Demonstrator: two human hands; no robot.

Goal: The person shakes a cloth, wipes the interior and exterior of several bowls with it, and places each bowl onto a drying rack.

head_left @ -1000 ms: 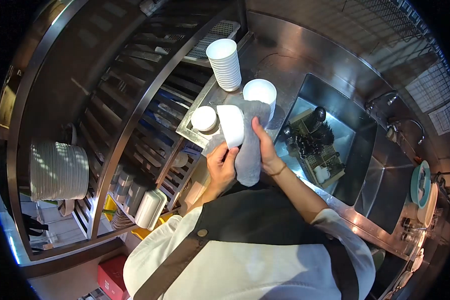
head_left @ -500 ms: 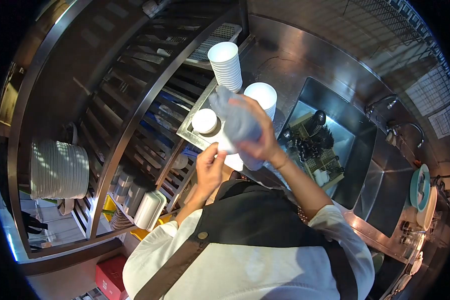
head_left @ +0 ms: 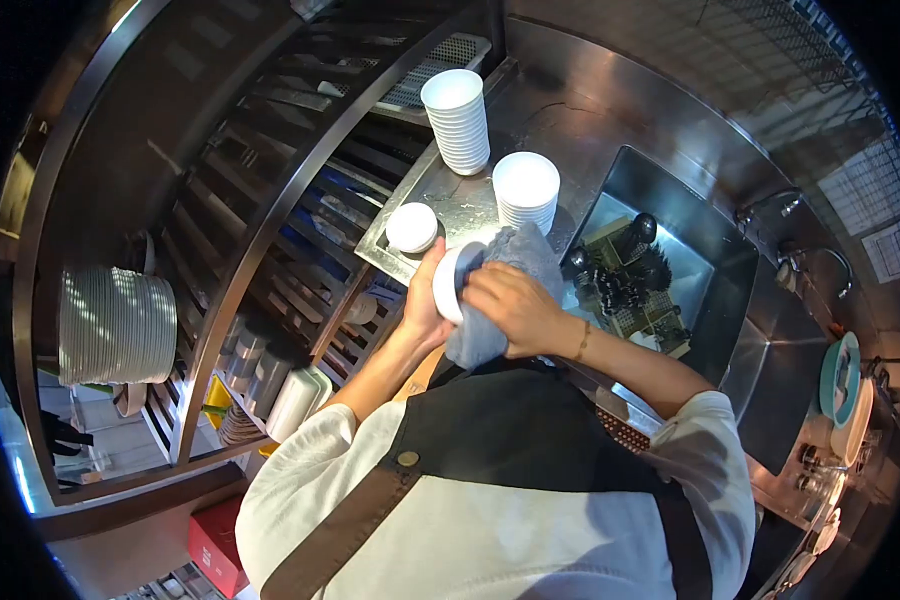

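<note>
My left hand [head_left: 426,300] grips a small white bowl [head_left: 448,286], tilted on its side with its opening toward my right hand. A grey cloth [head_left: 485,335] is bunched in my right hand [head_left: 518,305], whose fingers press it into the bowl's opening. Part of the cloth hangs below the hand and part sticks up behind it. Just beyond my left hand, a small stack of white bowls [head_left: 412,228] stands on the steel counter [head_left: 400,262]. Farther back are a tall stack of white bowls [head_left: 457,120] and a shorter stack of white bowls [head_left: 526,190].
Right of the counter, a sink [head_left: 715,235] holds a crate [head_left: 595,240] with black utensils. Taps [head_left: 820,255] rise behind it. A slatted rack [head_left: 270,215] runs along the left, with stacked plates [head_left: 118,325] on it. A turquoise basin [head_left: 840,375] is at far right.
The cloth has moved down and right, and its right hand now presses it inside the bowl. The left hand has risen slightly, turning the bowl on its side.
</note>
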